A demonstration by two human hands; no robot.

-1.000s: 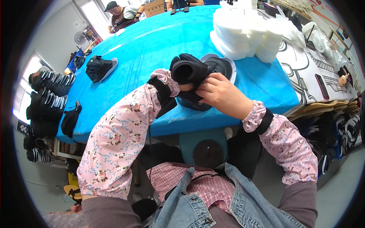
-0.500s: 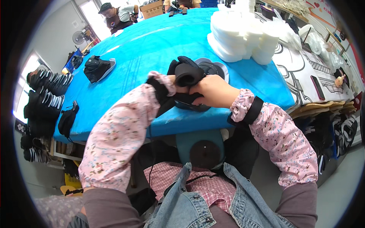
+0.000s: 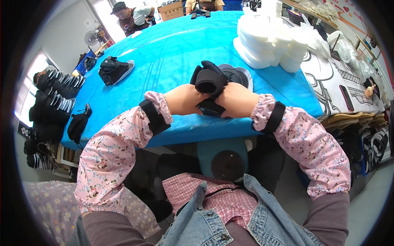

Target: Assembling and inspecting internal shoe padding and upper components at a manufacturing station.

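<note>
Over the near edge of the blue-covered table (image 3: 164, 65), my two hands hold a soft black padded piece (image 3: 210, 80) between them. It has a dark rounded opening that faces me, and it looks like part of a shoe. My left hand (image 3: 186, 99) is closed on its left side, and my right hand (image 3: 238, 100) grips the right side. Most of the fingertips are hidden behind or under the piece. Just beyond it lies a black piece with a grey rim (image 3: 242, 76), partly covered by what I hold.
A similar black piece with a grey rim (image 3: 115, 70) lies left on the table. White foam-like stacks (image 3: 256, 41) stand back right, near a phone (image 3: 346, 97). Piled black-and-white pieces (image 3: 57, 98) line the left side. A person (image 3: 131, 18) is at the far left.
My left hand has swung out to the left side of the black piece, its wrist now lower and more sideways. My right hand keeps its grip. The whole view has shifted slightly.
</note>
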